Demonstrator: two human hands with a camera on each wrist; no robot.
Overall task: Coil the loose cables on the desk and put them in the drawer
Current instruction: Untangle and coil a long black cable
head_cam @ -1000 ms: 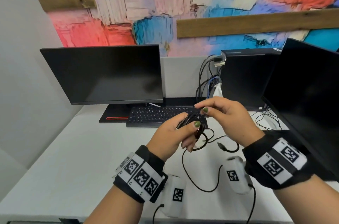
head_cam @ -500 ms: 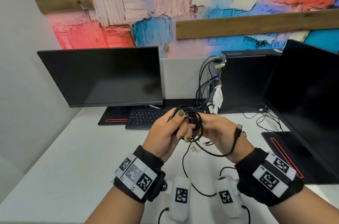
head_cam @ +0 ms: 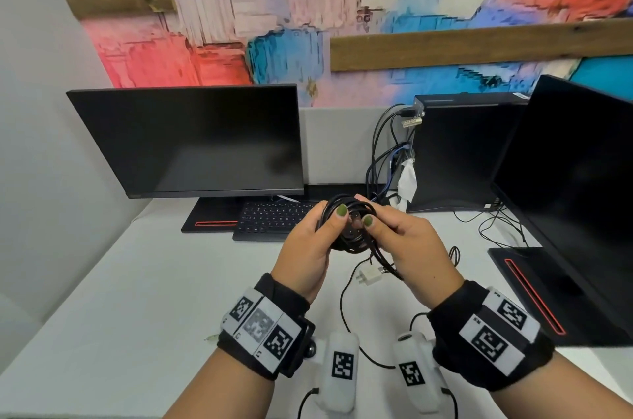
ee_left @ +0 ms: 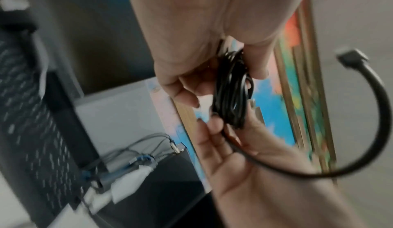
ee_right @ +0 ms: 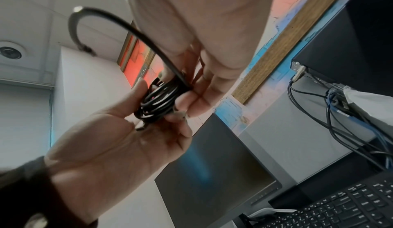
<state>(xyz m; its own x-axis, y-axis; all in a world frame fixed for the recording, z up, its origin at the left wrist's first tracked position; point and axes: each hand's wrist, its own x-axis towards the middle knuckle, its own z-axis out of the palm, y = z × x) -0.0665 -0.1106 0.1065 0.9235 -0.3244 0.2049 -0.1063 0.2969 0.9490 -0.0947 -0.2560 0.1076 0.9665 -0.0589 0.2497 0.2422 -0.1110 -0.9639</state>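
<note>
Both hands hold one black cable coil (head_cam: 346, 223) in the air above the white desk (head_cam: 137, 281), in front of the keyboard (head_cam: 274, 218). The left hand (head_cam: 310, 249) grips the coil with curled fingers, thumb on top. The right hand (head_cam: 407, 247) pinches its other side between thumb and fingers. A free end with a plug (ee_left: 351, 57) curves out past the right palm. A white charger (head_cam: 370, 276) lies on the desk under the hands.
</note>
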